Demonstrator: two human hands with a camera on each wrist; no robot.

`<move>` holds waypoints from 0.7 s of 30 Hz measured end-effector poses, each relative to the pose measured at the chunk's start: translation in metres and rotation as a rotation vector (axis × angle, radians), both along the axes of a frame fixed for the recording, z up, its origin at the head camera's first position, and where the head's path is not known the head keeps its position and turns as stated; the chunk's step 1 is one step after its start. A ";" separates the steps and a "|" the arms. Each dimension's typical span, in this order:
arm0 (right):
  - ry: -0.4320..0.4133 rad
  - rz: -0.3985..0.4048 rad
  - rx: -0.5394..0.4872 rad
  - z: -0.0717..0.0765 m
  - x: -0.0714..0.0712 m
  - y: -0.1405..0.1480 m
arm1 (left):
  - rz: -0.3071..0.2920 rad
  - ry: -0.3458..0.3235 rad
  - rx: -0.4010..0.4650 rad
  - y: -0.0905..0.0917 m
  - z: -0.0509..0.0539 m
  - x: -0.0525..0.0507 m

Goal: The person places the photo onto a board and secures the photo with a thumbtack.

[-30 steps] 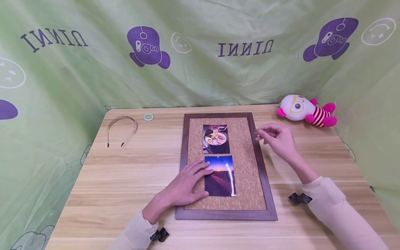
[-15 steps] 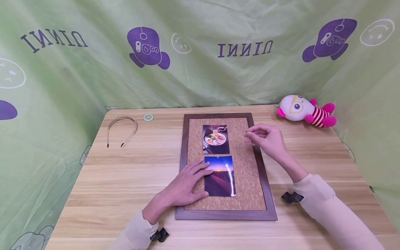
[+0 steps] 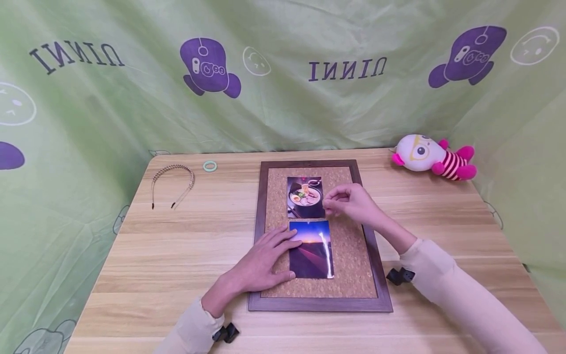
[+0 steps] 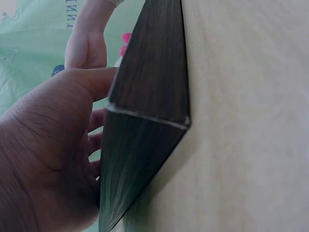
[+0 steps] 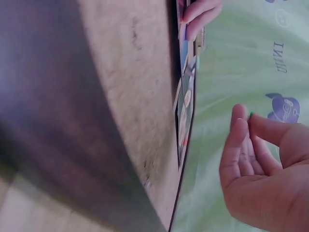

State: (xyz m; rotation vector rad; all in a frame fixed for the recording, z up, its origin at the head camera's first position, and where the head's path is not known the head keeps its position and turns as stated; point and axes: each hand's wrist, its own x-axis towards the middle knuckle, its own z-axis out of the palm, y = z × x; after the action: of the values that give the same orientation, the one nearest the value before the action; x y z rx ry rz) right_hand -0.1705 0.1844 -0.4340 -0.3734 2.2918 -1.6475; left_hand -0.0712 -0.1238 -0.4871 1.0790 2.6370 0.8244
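Observation:
A framed cork board (image 3: 351, 255) lies flat on the table with two photos on it. The upper photo (image 3: 305, 196) shows a bowl of noodles and has a red pin (image 3: 303, 178) at its top edge. Below it is a glossy sunset photo (image 3: 311, 258). My left hand (image 3: 265, 258) rests on the board, fingers spread, fingertips on the sunset photo's left side. My right hand (image 3: 353, 204) is over the board beside the noodle photo's right edge. Its thumb and index finger pinch a tiny green push pin (image 5: 251, 114), mostly hidden by the fingertips.
At the back left of the table (image 3: 177, 265) lie a headband (image 3: 174, 167) and a mint-green ring (image 3: 210, 166). A plush toy (image 3: 435, 157) with a striped body lies at the back right. Green printed cloth (image 3: 274, 118) hangs around the table.
My right hand has moved left, from beyond the board's right rim to the noodle photo's right edge, still pinching the pin. The left hand has stayed in place.

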 end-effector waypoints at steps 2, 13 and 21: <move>-0.021 0.044 0.018 -0.001 -0.002 -0.005 | -0.002 0.001 0.000 0.000 0.000 0.000; 0.069 0.178 0.235 -0.011 -0.010 -0.027 | 0.001 -0.007 0.001 0.000 0.001 0.000; 0.102 0.208 0.289 -0.019 -0.015 -0.029 | -0.001 -0.005 -0.005 0.000 0.002 0.000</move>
State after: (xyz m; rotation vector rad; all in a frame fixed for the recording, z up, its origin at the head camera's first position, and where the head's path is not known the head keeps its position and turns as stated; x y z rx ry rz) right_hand -0.1850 0.1553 -0.4527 -0.6149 2.4242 -1.2038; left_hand -0.0711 -0.1240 -0.4856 1.0752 2.6328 0.8184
